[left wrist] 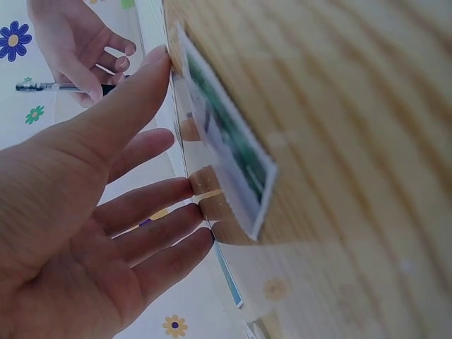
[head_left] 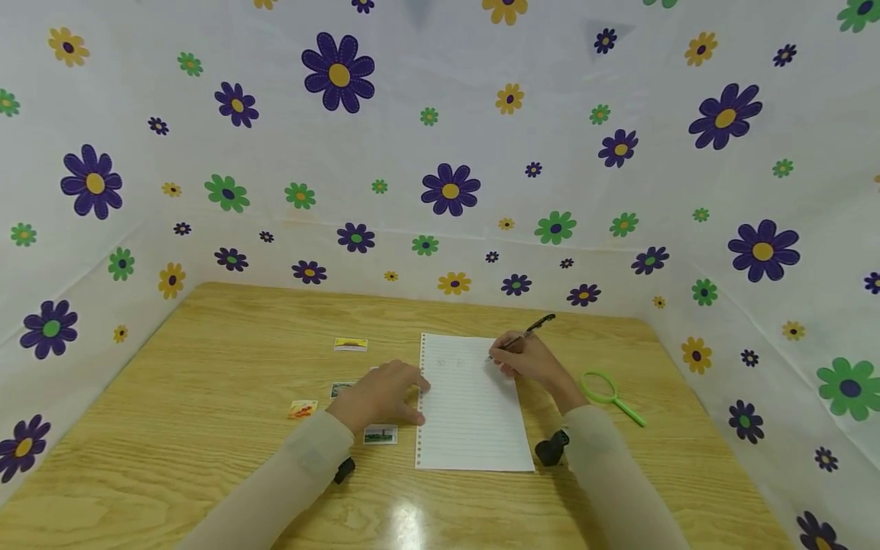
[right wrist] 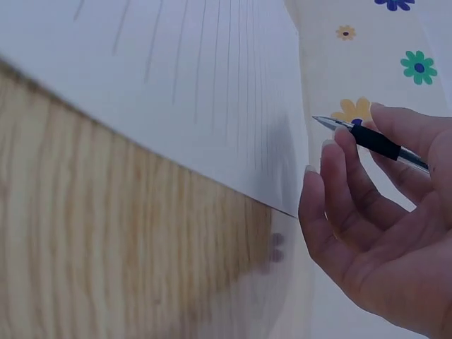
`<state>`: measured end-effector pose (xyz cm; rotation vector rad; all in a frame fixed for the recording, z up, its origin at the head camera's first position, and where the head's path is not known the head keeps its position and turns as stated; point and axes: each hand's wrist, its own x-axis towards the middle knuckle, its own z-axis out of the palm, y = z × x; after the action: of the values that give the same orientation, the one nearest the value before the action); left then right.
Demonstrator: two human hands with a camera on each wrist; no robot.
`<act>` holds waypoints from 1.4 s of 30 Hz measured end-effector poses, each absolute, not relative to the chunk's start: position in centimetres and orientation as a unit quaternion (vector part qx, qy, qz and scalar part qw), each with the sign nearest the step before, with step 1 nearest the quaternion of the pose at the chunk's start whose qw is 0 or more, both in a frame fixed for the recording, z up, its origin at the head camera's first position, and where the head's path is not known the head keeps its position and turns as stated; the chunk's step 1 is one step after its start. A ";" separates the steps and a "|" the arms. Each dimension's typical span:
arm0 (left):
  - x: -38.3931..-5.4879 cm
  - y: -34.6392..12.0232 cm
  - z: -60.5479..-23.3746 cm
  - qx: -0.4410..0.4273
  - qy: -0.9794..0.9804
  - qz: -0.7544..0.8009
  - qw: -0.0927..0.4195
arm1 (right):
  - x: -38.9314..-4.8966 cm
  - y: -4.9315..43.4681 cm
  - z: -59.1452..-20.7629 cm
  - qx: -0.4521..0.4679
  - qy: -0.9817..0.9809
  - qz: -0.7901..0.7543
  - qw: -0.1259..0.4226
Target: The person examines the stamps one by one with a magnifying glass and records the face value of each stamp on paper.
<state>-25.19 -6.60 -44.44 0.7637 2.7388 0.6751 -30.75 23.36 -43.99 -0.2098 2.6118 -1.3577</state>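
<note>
A lined sheet of paper (head_left: 470, 420) with holes down its left edge lies on the table, with faint writing near its top. My right hand (head_left: 525, 359) pinches a pen (head_left: 539, 324) over the sheet's upper right edge; in the right wrist view the pen (right wrist: 374, 140) shows its silver tip and black grip. My left hand (head_left: 385, 396) rests at the paper's left edge, its fingers extended and fingertips on the surface. Just beside that hand lies a green-and-white stamp (head_left: 380, 435), seen close up as a stamp (left wrist: 229, 138) in the left wrist view. Another stamp (head_left: 341, 390) is partly hidden behind the hand.
A yellow stamp (head_left: 351, 344) and an orange stamp (head_left: 302, 409) lie on the wooden table (head_left: 206, 367) left of the paper. To the right is a green magnifying glass (head_left: 626, 409). Flower-patterned white cloth (head_left: 385, 145) encloses the table at the back and sides.
</note>
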 end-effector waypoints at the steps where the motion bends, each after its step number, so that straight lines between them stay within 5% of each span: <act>1: -25.2 -6.6 -44.4 0.262 0.931 0.229 0.108 | -30.8 23.3 -44.0 -0.067 0.884 -0.453 0.092; 42: -25.2 -6.4 -44.4 0.251 0.936 0.221 0.106 | -31.8 22.2 -44.7 -0.004 0.894 -0.437 0.099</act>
<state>-25.16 -6.37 -44.37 0.7408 2.7582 0.6508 -31.84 22.22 -44.69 -0.0109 2.6448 -1.2919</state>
